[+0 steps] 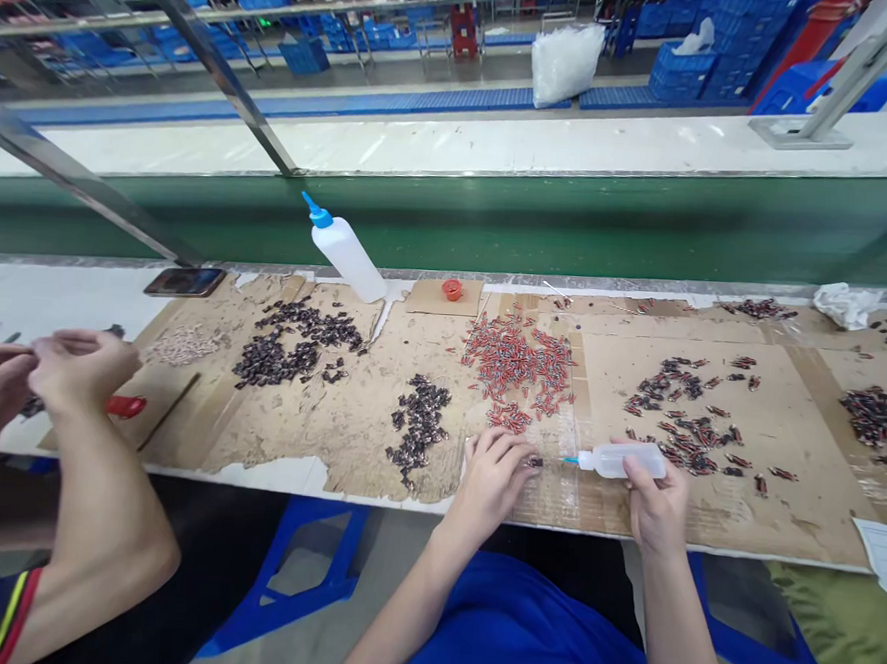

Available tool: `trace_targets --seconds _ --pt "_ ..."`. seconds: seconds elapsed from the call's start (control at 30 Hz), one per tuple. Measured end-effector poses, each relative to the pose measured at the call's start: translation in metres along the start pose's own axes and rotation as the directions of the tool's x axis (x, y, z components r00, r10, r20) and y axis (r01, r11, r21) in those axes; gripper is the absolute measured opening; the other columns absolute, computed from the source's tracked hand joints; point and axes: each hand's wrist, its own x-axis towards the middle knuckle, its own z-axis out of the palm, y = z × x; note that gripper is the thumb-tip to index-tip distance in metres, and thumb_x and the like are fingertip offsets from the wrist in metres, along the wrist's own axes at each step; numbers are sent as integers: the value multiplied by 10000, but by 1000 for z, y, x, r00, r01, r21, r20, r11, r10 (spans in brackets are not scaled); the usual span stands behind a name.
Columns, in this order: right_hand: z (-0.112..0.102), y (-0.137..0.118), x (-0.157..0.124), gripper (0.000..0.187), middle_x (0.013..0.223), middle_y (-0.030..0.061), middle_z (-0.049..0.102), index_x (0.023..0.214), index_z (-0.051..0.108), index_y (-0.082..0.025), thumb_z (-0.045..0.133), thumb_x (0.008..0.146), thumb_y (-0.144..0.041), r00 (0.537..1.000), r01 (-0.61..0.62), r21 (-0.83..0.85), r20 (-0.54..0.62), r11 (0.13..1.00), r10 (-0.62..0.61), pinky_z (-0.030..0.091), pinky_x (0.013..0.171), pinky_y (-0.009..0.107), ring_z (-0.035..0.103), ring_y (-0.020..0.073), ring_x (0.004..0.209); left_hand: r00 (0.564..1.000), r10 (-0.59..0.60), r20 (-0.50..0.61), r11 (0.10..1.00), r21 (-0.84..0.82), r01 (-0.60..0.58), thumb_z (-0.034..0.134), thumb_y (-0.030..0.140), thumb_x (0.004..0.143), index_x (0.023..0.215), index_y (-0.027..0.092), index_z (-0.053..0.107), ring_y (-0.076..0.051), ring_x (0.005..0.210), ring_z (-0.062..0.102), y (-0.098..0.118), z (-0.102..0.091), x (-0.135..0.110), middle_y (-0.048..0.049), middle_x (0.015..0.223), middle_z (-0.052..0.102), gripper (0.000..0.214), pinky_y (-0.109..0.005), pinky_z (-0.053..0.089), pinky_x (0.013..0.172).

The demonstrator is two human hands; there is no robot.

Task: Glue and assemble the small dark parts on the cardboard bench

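Observation:
My right hand (657,497) is closed around a small clear squeeze bottle (616,460), held nearly level with its thin blue tip pointing left. Just left of that tip, my left hand (491,475) pinches a small dark piece (534,461) at its fingertips. The tip and the piece are a short gap apart. Behind my left hand spreads a pile of small red pieces (513,361). A heap of small black pieces (419,421) lies to its left. Right of the bottle are scattered dark-and-red pieces (696,438).
Cardboard (791,413) covers the bench. A large white bottle with a blue nozzle (349,258) stands at the back, near a red cap (452,289) and a phone (184,281). At the left, a co-worker's hands (85,365) work close by. Crumpled tissue (845,304) lies at back right.

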Motion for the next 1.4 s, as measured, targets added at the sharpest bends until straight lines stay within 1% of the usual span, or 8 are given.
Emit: trace_targets --seconds 0.1,0.23,0.4,0.5,0.63,0.83,1.13,1.4 --pt "10 -6 -4 321 632 41 697 680 700 -191 741 629 -505 1000 19 -56 -12 998 -20 507 542 307 622 194 555 999 -39 -19 998 -57 37 686 204 820 1030 222 668 -235 998 601 -5 -3 -4 -61 970 743 212 -401 410 866" --pt "19 -10 -8 285 558 26 668 623 680 -193 729 637 -474 994 92 -167 -40 982 -100 490 488 282 597 180 498 997 -67 -23 987 -148 63 705 213 802 1071 214 658 -225 989 621 -8 -4 -6 -55 960 759 273 -400 427 871" --pt "20 -11 -10 249 547 22 661 630 672 -189 702 658 -435 989 150 -231 24 961 -149 459 436 256 570 159 451 994 -107 2 976 -192 106 687 194 810 1088 226 654 -230 1007 628 -7 -2 -3 -41 888 774 282 -404 412 880" --pt "19 -13 -9 249 567 24 675 639 668 -184 686 679 -429 984 179 -254 66 951 -167 465 441 252 588 163 463 991 -133 22 969 -209 135 673 201 823 1080 219 652 -228 995 634 -5 -3 -2 -37 894 777 259 -406 396 885" --pt "19 -13 -8 234 562 21 675 649 668 -179 674 696 -408 976 216 -271 86 938 -200 467 441 250 599 166 466 986 -160 43 959 -230 166 678 205 822 1076 213 647 -228 991 637 -3 -4 0 -33 908 777 256 -405 383 889" --pt "21 -10 -8 260 562 22 671 645 678 -180 680 700 -434 977 210 -292 102 933 -188 471 458 253 595 163 474 986 -161 38 959 -231 165 676 205 823 1063 220 643 -230 997 638 -3 -4 0 -22 907 778 242 -403 375 886" --pt "18 -4 -7 246 563 23 674 632 682 -169 691 694 -407 987 161 -247 20 956 -161 479 474 256 598 165 487 990 -140 15 962 -235 139 671 203 826 1030 217 639 -218 970 646 -3 -2 0 -10 895 779 207 -394 377 879" --pt "20 -7 -6 235 555 17 667 633 694 -169 707 671 -401 988 153 -235 71 960 -140 468 473 255 584 158 479 991 -135 -1 966 -221 131 674 205 820 1027 224 642 -222 976 653 -4 -2 -1 -17 895 779 211 -387 380 867"
